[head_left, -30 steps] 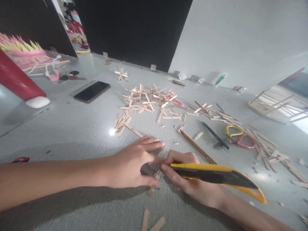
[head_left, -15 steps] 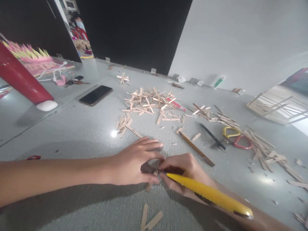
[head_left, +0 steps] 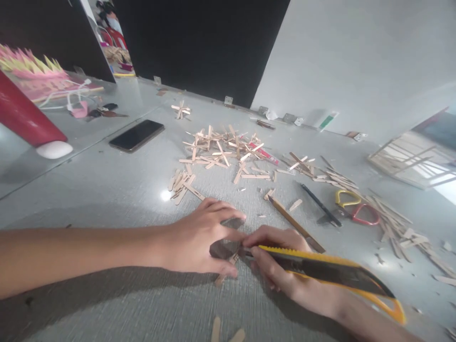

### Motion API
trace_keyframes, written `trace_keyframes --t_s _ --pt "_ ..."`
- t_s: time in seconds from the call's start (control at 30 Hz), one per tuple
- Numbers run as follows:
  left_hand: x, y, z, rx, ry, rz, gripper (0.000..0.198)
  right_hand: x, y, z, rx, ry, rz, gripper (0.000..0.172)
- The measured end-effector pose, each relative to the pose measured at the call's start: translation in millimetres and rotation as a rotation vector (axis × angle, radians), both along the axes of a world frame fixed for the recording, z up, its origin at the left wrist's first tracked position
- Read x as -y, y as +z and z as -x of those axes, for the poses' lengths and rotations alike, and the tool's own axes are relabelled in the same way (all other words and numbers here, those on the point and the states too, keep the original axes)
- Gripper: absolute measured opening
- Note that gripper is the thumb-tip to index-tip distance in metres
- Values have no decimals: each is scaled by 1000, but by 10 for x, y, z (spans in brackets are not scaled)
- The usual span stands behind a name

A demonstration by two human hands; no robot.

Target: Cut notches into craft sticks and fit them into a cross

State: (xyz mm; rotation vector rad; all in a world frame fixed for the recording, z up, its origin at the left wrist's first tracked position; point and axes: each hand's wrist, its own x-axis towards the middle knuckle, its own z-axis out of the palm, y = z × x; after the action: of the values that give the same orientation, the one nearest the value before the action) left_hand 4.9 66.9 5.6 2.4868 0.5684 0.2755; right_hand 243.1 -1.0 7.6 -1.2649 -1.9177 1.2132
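knife and wooden stick: hand positions at the work surface

the left hand (head_left: 199, 237) is spread on the grey work surface (head_left: 142, 313), thumb and index finger apart. its thumb lies over the near part of a small wooden stick (head_left: 233, 259), which sits in the gap between these two digits. whether the index fingertip also bears on the stick cannot be told.

the right hand (head_left: 285, 270) is closed around a yellow-and-black utility knife (head_left: 335, 273). the knife's front end points at the stick; contact between blade and stick cannot be confirmed. the two hands are close together, near the left index fingertip.

two loose sticks (head_left: 215, 329) lie at the near edge of the view. beyond the right hand lie a brown tool (head_left: 294, 222), a black pen (head_left: 322, 205) and scissors (head_left: 365, 214) with one yellow and one red handle loop. a pile of sticks (head_left: 223, 154) lies beyond the left hand; a phone (head_left: 137, 136) rests to its left.
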Motion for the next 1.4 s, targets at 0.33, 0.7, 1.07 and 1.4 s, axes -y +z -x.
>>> trace_keyframes --t_s 0.33,0.7,1.07,1.4 --pt "-9 14 9 13 -15 -15 53 -30 -23 29 10 -30 -33 30" --pt "-8 34 8 -11 -22 2 57 -8 12 18 137 1 -85 29" --pt "-4 88 -7 -65 -21 45 51 -12 -57 15 82 -3 -117 30" --pt "-14 26 -16 -22 -24 9 56 10 -19 29 124 -5 -98 31"
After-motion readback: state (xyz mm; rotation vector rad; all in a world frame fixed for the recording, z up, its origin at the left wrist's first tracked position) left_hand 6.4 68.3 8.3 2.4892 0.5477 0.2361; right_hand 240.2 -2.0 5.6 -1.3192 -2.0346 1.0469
